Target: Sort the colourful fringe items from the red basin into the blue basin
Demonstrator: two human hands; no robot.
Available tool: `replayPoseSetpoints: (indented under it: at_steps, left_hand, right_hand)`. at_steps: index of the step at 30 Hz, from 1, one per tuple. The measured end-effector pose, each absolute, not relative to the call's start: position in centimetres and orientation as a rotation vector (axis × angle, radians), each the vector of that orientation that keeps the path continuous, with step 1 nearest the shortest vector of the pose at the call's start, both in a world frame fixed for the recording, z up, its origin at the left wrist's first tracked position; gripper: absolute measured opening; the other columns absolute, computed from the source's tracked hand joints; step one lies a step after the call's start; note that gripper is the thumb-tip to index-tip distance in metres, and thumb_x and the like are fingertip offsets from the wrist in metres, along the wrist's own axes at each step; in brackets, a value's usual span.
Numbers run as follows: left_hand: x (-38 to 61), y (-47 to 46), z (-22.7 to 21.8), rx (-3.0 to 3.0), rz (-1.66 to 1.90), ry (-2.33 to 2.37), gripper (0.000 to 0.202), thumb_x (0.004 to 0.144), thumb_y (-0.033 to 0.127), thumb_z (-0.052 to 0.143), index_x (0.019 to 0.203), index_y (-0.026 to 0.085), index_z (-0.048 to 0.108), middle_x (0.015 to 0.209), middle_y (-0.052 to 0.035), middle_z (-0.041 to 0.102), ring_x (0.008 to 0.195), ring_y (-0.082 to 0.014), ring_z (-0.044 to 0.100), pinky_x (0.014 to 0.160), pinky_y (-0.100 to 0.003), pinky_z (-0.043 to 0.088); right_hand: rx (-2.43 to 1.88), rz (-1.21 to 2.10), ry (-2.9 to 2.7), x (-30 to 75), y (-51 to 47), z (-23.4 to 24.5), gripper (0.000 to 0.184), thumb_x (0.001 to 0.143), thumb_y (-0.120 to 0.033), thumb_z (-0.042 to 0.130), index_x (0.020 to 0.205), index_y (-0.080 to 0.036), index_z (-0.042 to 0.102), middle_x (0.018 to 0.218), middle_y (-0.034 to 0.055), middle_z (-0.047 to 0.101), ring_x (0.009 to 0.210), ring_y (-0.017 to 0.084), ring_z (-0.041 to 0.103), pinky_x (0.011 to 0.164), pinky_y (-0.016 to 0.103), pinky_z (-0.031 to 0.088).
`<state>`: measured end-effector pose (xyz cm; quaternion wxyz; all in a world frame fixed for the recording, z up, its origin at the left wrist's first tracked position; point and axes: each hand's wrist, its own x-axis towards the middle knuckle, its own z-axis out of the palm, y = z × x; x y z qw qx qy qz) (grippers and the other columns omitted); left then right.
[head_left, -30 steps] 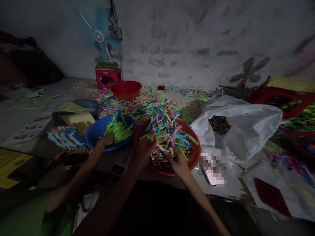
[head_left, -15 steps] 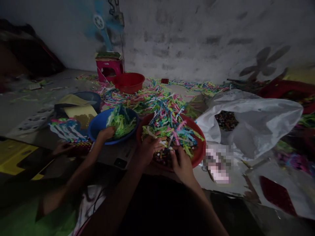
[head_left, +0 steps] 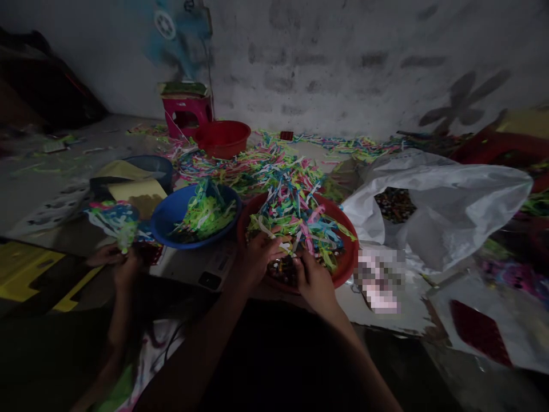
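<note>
A red basin (head_left: 349, 260) in front of me holds a heap of coloured strips (head_left: 295, 209) and many small dark, bead-like pieces (head_left: 285, 272). Over its near side, my left hand (head_left: 259, 260) is closed, with a pale strip (head_left: 285, 247) at its fingertips. Close to its right, my right hand (head_left: 315, 280) has thumb and finger pinched together over the small pieces. Whatever lies between those fingertips is too small and dark to make out. The two hands are a short gap apart.
At left, a co-worker's hands (head_left: 124, 266) hold a green bundle beside a blue basin (head_left: 160, 226) of strips. A white plastic bag (head_left: 454, 212) stands at right. Behind are an empty red basin (head_left: 223, 140) and a pink stool (head_left: 186, 114) bearing a fan (head_left: 167, 26).
The co-worker's hand has left the blue basin and moved left, lifting out a green bundle. My two hands stay over the red basin, with only small finger shifts.
</note>
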<state>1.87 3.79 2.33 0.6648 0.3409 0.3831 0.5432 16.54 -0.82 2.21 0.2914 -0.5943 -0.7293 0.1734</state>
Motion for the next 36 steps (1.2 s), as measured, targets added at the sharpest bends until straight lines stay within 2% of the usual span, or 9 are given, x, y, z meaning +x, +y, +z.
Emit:
replayPoseSetpoints:
  at_steps: [3, 9, 12, 16, 22, 26, 29, 32, 36]
  left_hand:
    - [1.9, 3.8, 2.3, 0.796, 1.237, 0.861, 0.045, 0.069, 0.035, 0.072, 0.109, 0.017, 0.059, 0.1, -0.01, 0.07, 0.102, -0.027, 0.063, 0.087, -0.043, 0.051]
    - [1.3, 3.7, 1.6, 0.897, 1.208, 0.821, 0.038, 0.072, 0.038, 0.068, 0.105, 0.018, 0.065, 0.102, -0.0093, 0.07, 0.103, -0.0266, 0.062, 0.09, -0.041, 0.048]
    - [1.3, 3.6, 1.1, 0.945, 1.219, 0.841, 0.04, 0.074, 0.038, 0.066, 0.108, 0.018, 0.064, 0.1, -0.009, 0.071, 0.103, -0.0262, 0.062, 0.094, -0.042, 0.045]
    - [1.8, 3.3, 1.4, 1.002, 1.214, 0.877, 0.037, 0.074, 0.039, 0.066, 0.103, 0.016, 0.065, 0.098, -0.0093, 0.071, 0.098, -0.0253, 0.064, 0.093, -0.042, 0.045]
    - [-1.0, 4.3, 4.1, 1.061, 1.319, 1.055, 0.046, 0.075, 0.039, 0.063, 0.116, 0.018, 0.057, 0.084, -0.0048, 0.07, 0.071, -0.0177, 0.066, 0.069, -0.03, 0.052]
    - [-6.9, 8.0, 5.2, 1.337, 1.383, 1.493, 0.046, 0.083, 0.037, 0.052, 0.125, 0.018, 0.052, 0.085, -0.0039, 0.068, 0.058, -0.0131, 0.06, 0.058, -0.026, 0.049]
    - [-10.5, 10.6, 5.1, 1.655, 1.294, 1.929, 0.048, 0.084, 0.028, 0.049, 0.13, 0.013, 0.048, 0.105, -0.0116, 0.066, 0.087, -0.022, 0.064, 0.079, -0.034, 0.05]
    - [-10.5, 11.7, 4.6, 1.976, 1.193, 2.077, 0.053, 0.08, 0.02, 0.052, 0.131, 0.008, 0.045, 0.128, -0.0189, 0.054, 0.118, -0.0287, 0.049, 0.099, -0.041, 0.038]
    - [-6.4, 11.4, 3.6, 2.349, 0.889, 1.683, 0.032, 0.08, 0.023, 0.054, 0.11, 0.017, 0.063, 0.112, -0.0095, 0.064, 0.107, -0.0228, 0.057, 0.098, -0.037, 0.04]
  right_hand:
    - [-1.57, 0.567, -1.913, 16.7, -0.5, 2.3, 0.03, 0.093, -0.037, 0.031, 0.103, -0.021, 0.053, 0.087, 0.0068, 0.065, 0.077, 0.021, 0.062, 0.069, 0.031, 0.043]
    - [-1.166, 1.133, -1.823, 17.3, 0.1, 2.9, 0.024, 0.092, -0.041, 0.038, 0.094, -0.021, 0.052, 0.071, -0.0012, 0.056, 0.059, 0.012, 0.052, 0.059, 0.024, 0.043]
    - [-1.165, 0.998, -1.779, 17.2, -0.1, 3.0, 0.021, 0.089, -0.039, 0.045, 0.088, -0.02, 0.053, 0.075, 0.0001, 0.057, 0.067, 0.013, 0.053, 0.063, 0.023, 0.043]
    - [-1.244, 0.926, -1.745, 17.0, -0.2, 2.6, 0.025, 0.089, -0.04, 0.043, 0.08, -0.019, 0.053, 0.064, -0.0005, 0.055, 0.059, 0.013, 0.051, 0.055, 0.023, 0.04]
    - [-1.369, 0.565, -2.168, 16.5, -0.4, 3.2, 0.028, 0.091, -0.04, 0.043, 0.098, -0.021, 0.063, 0.093, 0.0053, 0.068, 0.086, 0.02, 0.061, 0.078, 0.031, 0.043]
    - [-1.313, 0.507, -2.4, 16.0, -0.3, 3.3, 0.03, 0.093, -0.04, 0.041, 0.099, -0.024, 0.066, 0.092, 0.0044, 0.068, 0.09, 0.02, 0.061, 0.081, 0.033, 0.042]
    - [-1.353, 0.585, -2.257, 15.8, -0.1, 2.7, 0.024, 0.09, -0.039, 0.047, 0.094, -0.023, 0.064, 0.089, 0.0039, 0.067, 0.084, 0.019, 0.061, 0.076, 0.031, 0.043]
    - [-1.361, 0.703, -1.889, 16.3, -0.2, 3.1, 0.02, 0.085, -0.041, 0.053, 0.082, -0.021, 0.055, 0.072, 0.0006, 0.059, 0.067, 0.015, 0.056, 0.064, 0.027, 0.043]
    - [-1.153, 0.951, -1.486, 19.7, -2.7, 7.0, 0.024, 0.08, -0.045, 0.058, 0.085, -0.022, 0.053, 0.061, -0.0026, 0.048, 0.055, 0.013, 0.048, 0.049, 0.024, 0.039]
